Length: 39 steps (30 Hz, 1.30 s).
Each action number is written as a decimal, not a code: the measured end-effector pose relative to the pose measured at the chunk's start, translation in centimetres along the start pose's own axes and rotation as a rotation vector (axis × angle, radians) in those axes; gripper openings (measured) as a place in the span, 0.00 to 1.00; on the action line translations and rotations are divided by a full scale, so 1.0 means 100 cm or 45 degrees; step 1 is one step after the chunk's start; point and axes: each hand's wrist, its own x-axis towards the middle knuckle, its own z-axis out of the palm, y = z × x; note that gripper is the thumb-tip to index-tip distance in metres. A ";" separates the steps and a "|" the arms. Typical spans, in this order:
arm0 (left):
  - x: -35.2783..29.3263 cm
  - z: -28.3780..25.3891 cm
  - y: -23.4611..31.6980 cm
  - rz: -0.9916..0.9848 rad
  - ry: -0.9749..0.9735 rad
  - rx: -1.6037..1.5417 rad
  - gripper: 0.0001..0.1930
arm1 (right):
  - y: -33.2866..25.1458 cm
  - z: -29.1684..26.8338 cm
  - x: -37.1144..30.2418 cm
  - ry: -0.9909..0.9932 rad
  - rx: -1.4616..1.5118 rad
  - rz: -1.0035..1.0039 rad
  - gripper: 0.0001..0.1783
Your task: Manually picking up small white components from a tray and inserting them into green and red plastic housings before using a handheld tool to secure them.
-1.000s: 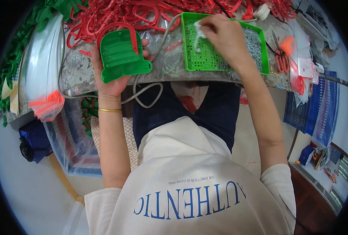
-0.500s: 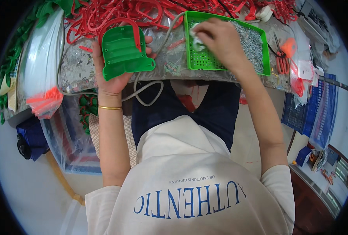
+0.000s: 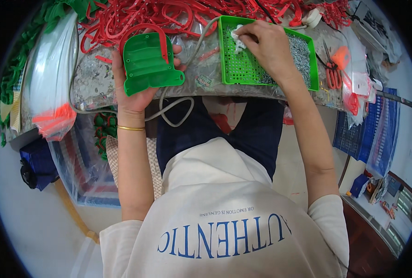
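My left hand (image 3: 143,99) holds a green plastic shell (image 3: 148,65) from below, palm up, with its hollow side facing up. A curved red plastic strip (image 3: 163,46) arches over the shell's top edge and lies against its right side. Over a bright green perforated basket (image 3: 236,76), my right hand (image 3: 270,50) pinches a crumpled white wad (image 3: 238,39), perhaps tissue or cloth. Small silvery metal pieces, which look like screws (image 3: 300,53), fill the basket's right part; my hand hides some of them.
Tangled red plastic strips (image 3: 118,18) cover the table's far side. A grey cable (image 3: 197,48) runs beside the basket and loops over the near edge. Orange-handled scissors (image 3: 334,76) lie right of the basket. Clear plastic bags (image 3: 53,69) hang at the left.
My right hand has shifted slightly to the right over the basket, taking the white wad with it. My left hand and the green shell have barely moved.
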 end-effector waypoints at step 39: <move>0.001 0.000 -0.001 0.003 0.008 -0.017 0.45 | 0.000 0.011 0.009 0.105 -0.113 -0.160 0.07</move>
